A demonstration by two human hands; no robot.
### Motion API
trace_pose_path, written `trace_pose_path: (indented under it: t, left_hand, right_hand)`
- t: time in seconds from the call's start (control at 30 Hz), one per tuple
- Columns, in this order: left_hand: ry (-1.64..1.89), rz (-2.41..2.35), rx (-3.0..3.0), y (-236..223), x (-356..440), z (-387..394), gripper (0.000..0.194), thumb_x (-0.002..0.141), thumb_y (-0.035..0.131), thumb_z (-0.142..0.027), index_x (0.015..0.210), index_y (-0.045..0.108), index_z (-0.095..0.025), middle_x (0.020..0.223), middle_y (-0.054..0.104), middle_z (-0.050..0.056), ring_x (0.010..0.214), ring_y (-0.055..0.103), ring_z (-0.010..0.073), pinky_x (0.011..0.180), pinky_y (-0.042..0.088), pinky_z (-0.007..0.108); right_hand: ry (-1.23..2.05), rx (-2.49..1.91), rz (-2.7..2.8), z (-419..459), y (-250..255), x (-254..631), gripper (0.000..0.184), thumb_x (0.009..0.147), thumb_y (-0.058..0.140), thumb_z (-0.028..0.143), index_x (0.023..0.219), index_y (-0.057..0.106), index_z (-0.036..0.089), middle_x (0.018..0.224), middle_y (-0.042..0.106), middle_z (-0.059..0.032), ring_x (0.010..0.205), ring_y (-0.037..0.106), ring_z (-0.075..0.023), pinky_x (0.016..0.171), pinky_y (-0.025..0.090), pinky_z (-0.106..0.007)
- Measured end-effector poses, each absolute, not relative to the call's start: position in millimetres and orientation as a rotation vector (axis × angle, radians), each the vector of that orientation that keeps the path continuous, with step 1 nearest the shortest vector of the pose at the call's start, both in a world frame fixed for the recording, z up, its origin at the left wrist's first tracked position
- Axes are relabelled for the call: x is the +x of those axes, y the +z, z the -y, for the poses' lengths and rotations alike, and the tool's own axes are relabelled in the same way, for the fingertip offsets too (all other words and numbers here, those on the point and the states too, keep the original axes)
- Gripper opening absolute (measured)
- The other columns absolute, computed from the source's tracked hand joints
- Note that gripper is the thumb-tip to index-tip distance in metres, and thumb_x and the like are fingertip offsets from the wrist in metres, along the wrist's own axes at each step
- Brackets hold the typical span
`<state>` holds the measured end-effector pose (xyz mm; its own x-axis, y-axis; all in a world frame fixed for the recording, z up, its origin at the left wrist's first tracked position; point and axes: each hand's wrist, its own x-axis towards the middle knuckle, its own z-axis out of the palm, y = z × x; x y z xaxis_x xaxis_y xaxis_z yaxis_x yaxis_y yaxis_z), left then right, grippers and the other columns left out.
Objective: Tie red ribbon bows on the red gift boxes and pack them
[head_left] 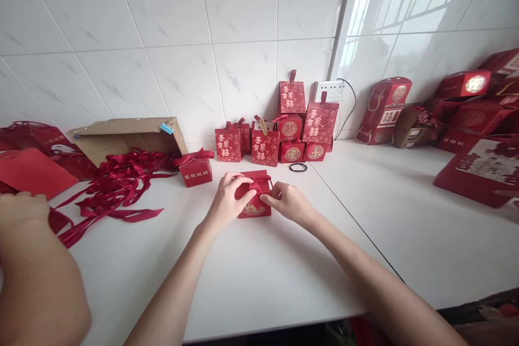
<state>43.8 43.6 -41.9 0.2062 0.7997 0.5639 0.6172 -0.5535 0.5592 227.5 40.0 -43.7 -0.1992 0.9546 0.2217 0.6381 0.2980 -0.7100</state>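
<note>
A small red gift box (pixel 255 206) with gold print stands on the white table (pixel 251 275) in front of me. A red ribbon (pixel 259 184) runs across its top. My left hand (pixel 228 197) grips the box's left top corner with fingers closed on it. My right hand (pixel 288 201) pinches the ribbon at the box's right side. Another tied red box (pixel 195 170) sits just behind to the left.
A stack of red boxes (pixel 290 130) stands against the tiled wall, a black hair band (pixel 298 167) before it. Loose red ribbons (pixel 117 189) spill from a cardboard box (pixel 125 138) at left. Another person's arm (pixel 36 275) intrudes at lower left. More red bags (pixel 470 119) lie at right.
</note>
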Motion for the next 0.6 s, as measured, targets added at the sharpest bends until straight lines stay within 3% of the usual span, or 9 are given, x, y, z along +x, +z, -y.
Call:
trace_pose_path:
  t: [0.1,0.23,0.43,0.6]
  left_hand:
    - [1.263,-1.37,2.263,-43,43,-45,0.013,0.083,0.054,-0.033,0.082,0.061,-0.022,0.099,0.051,0.006,0.102,0.053,0.0216,0.094,0.038,0.035]
    - [1.333,-1.339,2.152,-42,43,-46,0.016,0.083,0.052,-0.033,0.075,0.059,-0.021,0.102,0.052,0.006,0.103,0.053,0.0214,0.091,0.039,0.033]
    - [1.582,-1.206,1.549,-39,38,-53,0.021,0.068,0.068,-0.036,0.063,0.059,-0.018,0.096,0.058,0.005,0.088,0.056,0.0192,0.08,0.043,0.029]
    - [1.669,-1.136,1.195,-37,25,-57,0.028,0.063,0.068,-0.04,0.074,0.059,-0.016,0.085,0.063,0.005,0.064,0.057,0.014,0.064,0.046,0.028]
  right_hand:
    - [0.214,-1.458,1.992,-35,-46,223,0.028,0.074,0.063,0.043,0.077,0.045,0.021,0.085,0.057,-0.0062,0.061,0.055,-0.0171,0.05,0.041,-0.028]
    - [0.056,-1.405,2.08,-32,-49,220,0.018,0.08,0.057,0.034,0.082,0.045,0.022,0.092,0.054,-0.0082,0.067,0.057,-0.019,0.048,0.038,-0.027]
    - [0.419,-1.285,1.969,-41,-47,227,0.01,0.085,0.046,0.025,0.076,0.046,0.021,0.075,0.059,-0.0027,0.062,0.056,-0.0165,0.058,0.046,-0.03]
    - [0.871,-1.133,1.516,-56,-38,247,0.02,0.077,0.052,0.036,0.065,0.048,0.021,0.064,0.055,-0.0013,0.058,0.055,-0.0164,0.048,0.052,-0.031]
